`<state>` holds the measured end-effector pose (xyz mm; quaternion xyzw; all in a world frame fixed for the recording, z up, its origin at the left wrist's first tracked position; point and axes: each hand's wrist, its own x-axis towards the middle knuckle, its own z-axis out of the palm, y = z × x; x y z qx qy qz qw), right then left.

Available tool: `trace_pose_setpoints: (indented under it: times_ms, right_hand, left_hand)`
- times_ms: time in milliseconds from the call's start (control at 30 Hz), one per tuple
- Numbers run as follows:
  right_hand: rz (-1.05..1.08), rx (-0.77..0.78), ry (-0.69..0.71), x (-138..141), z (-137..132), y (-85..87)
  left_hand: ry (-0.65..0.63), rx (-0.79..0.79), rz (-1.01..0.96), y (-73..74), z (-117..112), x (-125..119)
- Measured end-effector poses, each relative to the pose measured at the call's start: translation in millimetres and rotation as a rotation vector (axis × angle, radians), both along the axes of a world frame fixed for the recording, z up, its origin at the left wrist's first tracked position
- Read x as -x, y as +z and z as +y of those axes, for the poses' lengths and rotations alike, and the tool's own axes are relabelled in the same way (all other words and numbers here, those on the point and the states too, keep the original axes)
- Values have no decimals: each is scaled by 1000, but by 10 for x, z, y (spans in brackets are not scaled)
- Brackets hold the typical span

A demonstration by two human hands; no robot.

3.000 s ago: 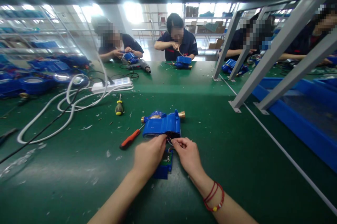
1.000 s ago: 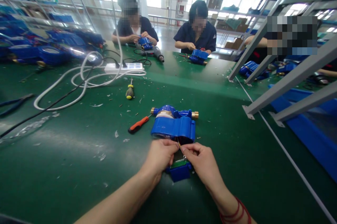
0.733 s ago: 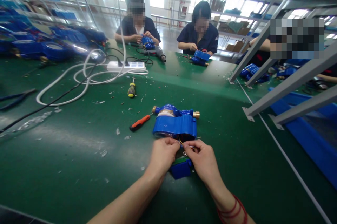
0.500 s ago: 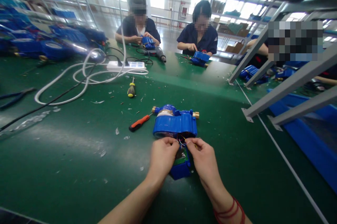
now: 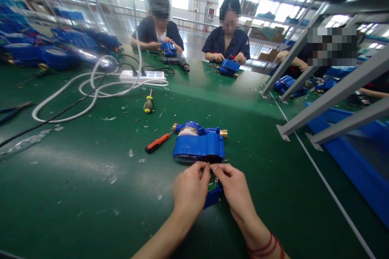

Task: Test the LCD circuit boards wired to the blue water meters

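A blue water meter [image 5: 199,145] with brass pipe ends lies on the green table in front of me. Thin wires, one of them a yellow wire [image 5: 208,162], come out of its near side. My left hand [image 5: 193,184] and my right hand [image 5: 235,184] meet just below that opening, both pinching with thumb and forefinger on the wires. Partly hidden under my hands is a blue cover with a green circuit board [image 5: 212,186] in it. An orange and black screwdriver [image 5: 157,143] lies left of the meter.
A yellow and black screwdriver [image 5: 148,104] lies beyond, near a white power strip [image 5: 142,76] with looping cable. Blue meters [image 5: 57,54] are piled at left. Grey metal legs [image 5: 304,117] and a blue bin [image 5: 343,141] stand at right. Co-workers sit opposite, handling meters.
My two hands have come closer together, fingertips now nearly touching at the yellow wire. They cover more of the circuit board. The view has shifted slightly.
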<state>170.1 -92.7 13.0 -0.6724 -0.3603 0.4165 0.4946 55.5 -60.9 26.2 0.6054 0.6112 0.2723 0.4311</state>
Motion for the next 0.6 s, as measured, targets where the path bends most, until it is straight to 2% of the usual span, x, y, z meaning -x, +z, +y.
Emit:
trace_pose_setpoints:
  times_ms: [200,467,600]
  right_hand:
    - [-85,8,49,-34,6,8]
    - [-294,-3,109,-86,21,49]
    - [-360,-10,120,-78,22,70]
  left_hand:
    - [-18,115,-251,-129,90,-17]
    - [33,235,-441,-65,104,-41]
    - [55,256,-466,-109,110,-65]
